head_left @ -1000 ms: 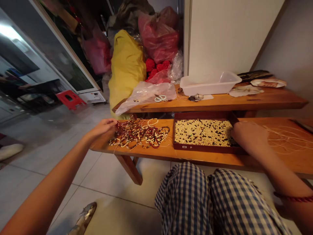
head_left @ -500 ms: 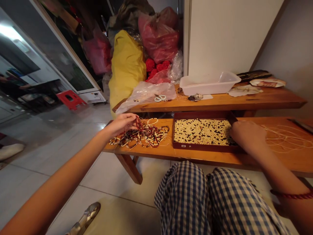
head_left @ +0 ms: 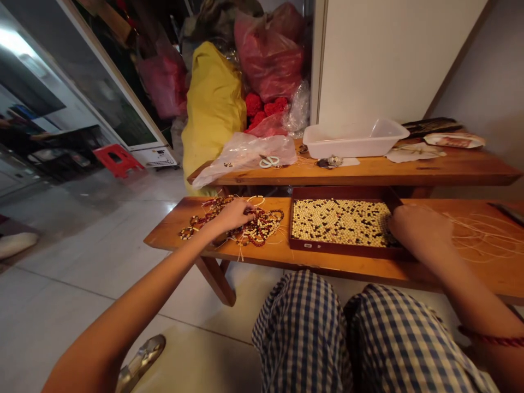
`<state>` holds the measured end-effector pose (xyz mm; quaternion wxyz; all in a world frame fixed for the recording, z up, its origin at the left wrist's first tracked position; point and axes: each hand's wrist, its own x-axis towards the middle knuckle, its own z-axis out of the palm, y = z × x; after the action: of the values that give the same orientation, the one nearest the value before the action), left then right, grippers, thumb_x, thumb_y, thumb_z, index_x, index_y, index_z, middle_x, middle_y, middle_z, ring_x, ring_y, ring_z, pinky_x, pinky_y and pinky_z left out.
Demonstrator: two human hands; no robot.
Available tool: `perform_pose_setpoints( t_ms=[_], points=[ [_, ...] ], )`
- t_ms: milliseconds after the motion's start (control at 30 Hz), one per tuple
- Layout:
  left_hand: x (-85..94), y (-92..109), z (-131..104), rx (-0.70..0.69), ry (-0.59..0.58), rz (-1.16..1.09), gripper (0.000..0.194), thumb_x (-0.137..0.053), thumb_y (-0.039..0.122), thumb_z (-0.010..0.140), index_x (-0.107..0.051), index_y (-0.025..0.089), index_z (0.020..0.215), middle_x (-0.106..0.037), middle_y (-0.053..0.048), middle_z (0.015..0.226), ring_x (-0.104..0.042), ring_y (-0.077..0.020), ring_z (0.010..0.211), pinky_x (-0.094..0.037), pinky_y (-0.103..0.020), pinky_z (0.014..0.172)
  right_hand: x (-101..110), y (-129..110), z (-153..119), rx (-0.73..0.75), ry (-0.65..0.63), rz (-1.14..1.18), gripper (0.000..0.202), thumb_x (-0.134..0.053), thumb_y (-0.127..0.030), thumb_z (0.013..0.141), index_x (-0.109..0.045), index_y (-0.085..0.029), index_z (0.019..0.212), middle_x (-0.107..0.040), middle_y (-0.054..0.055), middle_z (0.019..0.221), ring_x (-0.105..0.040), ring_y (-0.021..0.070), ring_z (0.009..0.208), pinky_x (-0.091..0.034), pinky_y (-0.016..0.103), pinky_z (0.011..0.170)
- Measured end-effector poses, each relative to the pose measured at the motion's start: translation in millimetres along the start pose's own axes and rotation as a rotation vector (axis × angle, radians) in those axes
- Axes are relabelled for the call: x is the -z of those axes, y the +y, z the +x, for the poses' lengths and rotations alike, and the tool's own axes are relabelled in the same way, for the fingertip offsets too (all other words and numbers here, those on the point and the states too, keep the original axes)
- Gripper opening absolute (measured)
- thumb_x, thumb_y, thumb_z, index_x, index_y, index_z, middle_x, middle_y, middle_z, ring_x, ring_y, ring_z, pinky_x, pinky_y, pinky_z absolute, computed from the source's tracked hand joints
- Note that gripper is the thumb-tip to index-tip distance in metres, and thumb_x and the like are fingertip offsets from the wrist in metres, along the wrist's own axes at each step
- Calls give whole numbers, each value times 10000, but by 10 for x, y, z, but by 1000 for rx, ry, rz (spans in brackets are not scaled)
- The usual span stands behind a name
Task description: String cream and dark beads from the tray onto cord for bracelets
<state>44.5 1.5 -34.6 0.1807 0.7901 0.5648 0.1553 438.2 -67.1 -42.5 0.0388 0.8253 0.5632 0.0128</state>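
Observation:
My left hand [head_left: 237, 214] reaches into a tangled pile of beaded bracelets [head_left: 262, 226] on the left part of the front bench. Its fingers are bent down and closed on some of the strands, dark red, brown and cream in colour. To the right of the pile sits a shallow dark red box [head_left: 347, 250], its bottom covered by loose cream and dark beads [head_left: 339, 221]. My right hand [head_left: 421, 226] is at the box's right end, back of the hand towards me. Its fingers are hidden, so what they hold does not show.
Thin pale cords [head_left: 483, 234] lie on the front bench [head_left: 167, 234] at the right. On the rear bench [head_left: 254, 177] are a white plastic tub [head_left: 352, 144], light-handled scissors [head_left: 269, 161] and a clear plastic bag [head_left: 249, 150]. A red stool [head_left: 118, 161] stands at the left.
My left hand has moved right and down into the bracelet pile, after holding up red strands at its left side. My right hand stays at the box's right end.

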Motion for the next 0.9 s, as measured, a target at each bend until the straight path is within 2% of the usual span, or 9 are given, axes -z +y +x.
perform_pose_setpoints(
  t_ms=[100,200,300,467,700,900],
  points=[
    [4,7,117,29,4,-3,128,-720,234,535,-690,175,645,-663,-67,760,-586,-262,847,-421,-339,812,4,2,6,-6,-7,-1,426,-297,-196,870,-640,-20,1051,-631,245,1105,-617,357,1004,-468,421,774],
    [91,40,132,59,7,-59,124,-728,261,528,-672,176,598,-655,-54,732,-583,-242,801,-425,-330,772,8,4,11,-9,-15,2,417,-311,-196,861,-637,-21,1053,-631,250,1103,-621,356,997,-473,417,768],
    [205,92,71,78,-36,-181,186,-706,351,586,-680,173,634,-661,-37,690,-582,-202,714,-438,-308,706,1,7,14,-15,-15,16,417,-314,-190,857,-635,-10,1054,-639,250,1077,-625,364,988,-480,426,759],
    [319,148,-39,94,-51,-441,317,-650,458,677,-661,153,763,-665,-42,755,-573,-147,668,-439,-271,645,-20,4,11,-15,10,45,422,-302,-181,865,-629,4,1059,-642,249,1051,-621,379,993,-478,460,778],
    [384,215,-14,107,63,-706,367,-695,470,665,-634,151,834,-659,-52,841,-597,-128,756,-463,-269,746,6,-17,-14,-2,27,55,417,-334,-173,856,-628,30,1071,-643,270,1027,-617,384,1004,-483,444,758],
    [449,361,23,62,105,-792,316,-734,425,650,-659,153,793,-655,-43,772,-591,-129,736,-463,-269,750,12,-21,-36,5,44,41,420,-305,-154,870,-643,20,1049,-653,271,996,-637,373,961,-487,437,734]
  ],
)
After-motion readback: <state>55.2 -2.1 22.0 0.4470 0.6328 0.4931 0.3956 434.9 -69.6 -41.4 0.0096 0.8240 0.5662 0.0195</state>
